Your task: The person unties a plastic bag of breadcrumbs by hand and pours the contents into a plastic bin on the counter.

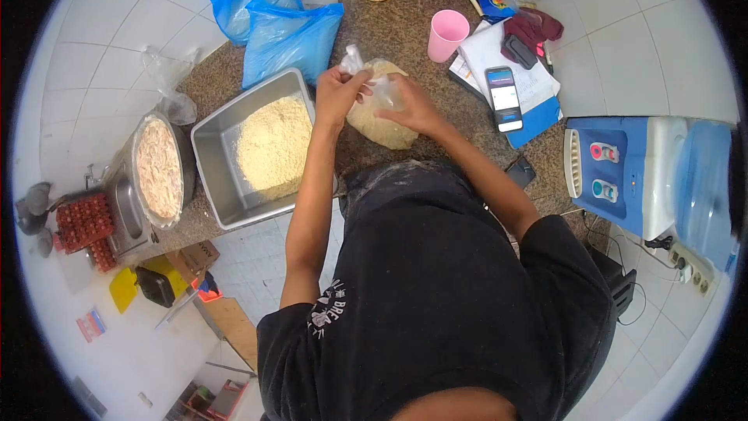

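Note:
A clear plastic bag of pale yellow, crumbly powder rests on the granite counter in front of me. My left hand pinches the gathered top of the bag, and a twist of plastic sticks up beyond its fingers. My right hand is closed around the bag's neck from the other side, thumb nearer to me. Left of the bag stands a deep metal pan with a heap of similar pale yellow powder inside.
Blue plastic bags lie behind the pan; a large pot of pale mixture stands left. A pink cup, papers and a phone are at right, near a water dispenser. Egg trays sit by the sink.

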A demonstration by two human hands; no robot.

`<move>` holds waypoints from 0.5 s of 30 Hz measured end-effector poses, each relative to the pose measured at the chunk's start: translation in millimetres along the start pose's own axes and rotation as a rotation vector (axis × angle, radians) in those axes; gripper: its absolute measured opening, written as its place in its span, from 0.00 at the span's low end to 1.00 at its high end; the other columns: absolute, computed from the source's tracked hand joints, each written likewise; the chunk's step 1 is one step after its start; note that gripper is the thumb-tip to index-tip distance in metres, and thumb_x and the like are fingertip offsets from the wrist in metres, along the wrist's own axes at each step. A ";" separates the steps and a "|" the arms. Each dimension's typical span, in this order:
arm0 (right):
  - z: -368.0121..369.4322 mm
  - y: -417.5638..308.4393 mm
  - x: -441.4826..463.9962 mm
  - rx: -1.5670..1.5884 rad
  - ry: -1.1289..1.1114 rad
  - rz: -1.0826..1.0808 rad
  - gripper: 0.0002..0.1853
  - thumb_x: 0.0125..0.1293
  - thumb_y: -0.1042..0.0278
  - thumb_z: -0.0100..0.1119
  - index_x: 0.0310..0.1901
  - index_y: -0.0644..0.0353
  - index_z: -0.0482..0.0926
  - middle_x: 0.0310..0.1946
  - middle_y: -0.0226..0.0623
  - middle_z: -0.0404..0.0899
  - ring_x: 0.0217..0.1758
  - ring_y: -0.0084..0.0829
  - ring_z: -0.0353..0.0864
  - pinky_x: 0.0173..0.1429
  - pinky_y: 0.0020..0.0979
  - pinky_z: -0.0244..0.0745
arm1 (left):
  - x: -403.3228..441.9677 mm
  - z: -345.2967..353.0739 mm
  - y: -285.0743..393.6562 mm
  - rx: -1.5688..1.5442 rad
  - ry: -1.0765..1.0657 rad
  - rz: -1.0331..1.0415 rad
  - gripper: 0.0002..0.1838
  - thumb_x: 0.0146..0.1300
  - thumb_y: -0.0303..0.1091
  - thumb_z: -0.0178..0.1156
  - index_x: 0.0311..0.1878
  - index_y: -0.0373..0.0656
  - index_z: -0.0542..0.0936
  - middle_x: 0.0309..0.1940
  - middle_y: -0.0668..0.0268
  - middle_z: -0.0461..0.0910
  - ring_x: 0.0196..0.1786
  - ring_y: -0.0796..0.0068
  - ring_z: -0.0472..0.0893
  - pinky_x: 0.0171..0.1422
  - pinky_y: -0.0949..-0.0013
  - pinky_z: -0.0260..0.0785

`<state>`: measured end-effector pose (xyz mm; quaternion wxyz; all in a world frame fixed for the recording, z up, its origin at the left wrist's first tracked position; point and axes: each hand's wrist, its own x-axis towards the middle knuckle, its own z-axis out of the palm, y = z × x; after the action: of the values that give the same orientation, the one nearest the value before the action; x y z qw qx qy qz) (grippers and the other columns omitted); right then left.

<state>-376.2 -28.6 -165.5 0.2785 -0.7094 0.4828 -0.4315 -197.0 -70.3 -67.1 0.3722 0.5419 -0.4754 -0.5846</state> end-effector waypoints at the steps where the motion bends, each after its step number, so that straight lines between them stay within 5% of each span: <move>1: 7.8 9.6 -0.3 -0.067 0.015 0.017 0.21 0.61 0.66 0.69 0.54 0.62 0.75 0.48 0.41 0.80 0.51 0.36 0.80 0.58 0.36 0.71 | -0.8 2.2 2.2 -0.053 -0.088 0.018 0.11 0.59 0.31 0.71 0.38 0.35 0.81 0.26 0.65 0.83 0.29 0.77 0.83 0.29 0.75 0.70; 4: -11.5 -15.6 16.3 0.293 -0.124 0.265 0.14 0.63 0.68 0.66 0.49 0.64 0.79 0.45 0.42 0.84 0.49 0.28 0.82 0.56 0.32 0.74 | 0.0 2.8 -14.4 0.018 -0.137 0.179 0.17 0.55 0.32 0.75 0.44 0.36 0.81 0.32 0.64 0.84 0.38 0.74 0.83 0.42 0.72 0.74; 6: -9.1 -16.2 14.8 0.370 -0.080 0.190 0.12 0.65 0.69 0.65 0.47 0.64 0.80 0.43 0.40 0.85 0.48 0.25 0.82 0.54 0.31 0.74 | 1.6 -1.1 -36.7 0.210 -0.120 0.329 0.27 0.50 0.32 0.77 0.54 0.39 0.80 0.43 0.63 0.85 0.48 0.73 0.82 0.56 0.69 0.72; 9: -9.9 -16.4 14.0 0.477 -0.056 0.153 0.11 0.66 0.70 0.64 0.47 0.65 0.81 0.42 0.36 0.86 0.47 0.21 0.82 0.53 0.29 0.75 | -17.9 -6.9 -34.0 0.271 -0.254 0.276 0.26 0.50 0.31 0.77 0.53 0.40 0.82 0.41 0.66 0.85 0.48 0.77 0.81 0.57 0.69 0.72; 15: -34.7 -27.5 5.3 0.550 -0.038 0.388 0.12 0.65 0.69 0.66 0.48 0.64 0.81 0.43 0.32 0.85 0.46 0.21 0.81 0.53 0.28 0.75 | -21.4 -19.8 -51.5 0.257 -0.023 0.276 0.10 0.56 0.25 0.71 0.39 0.39 0.81 0.31 0.71 0.82 0.35 0.82 0.78 0.43 0.75 0.69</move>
<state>-393.6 -22.4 -125.0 0.5453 -0.5104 0.4690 -0.4715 -170.4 -39.0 -109.7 0.3711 0.5079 -0.6201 -0.4688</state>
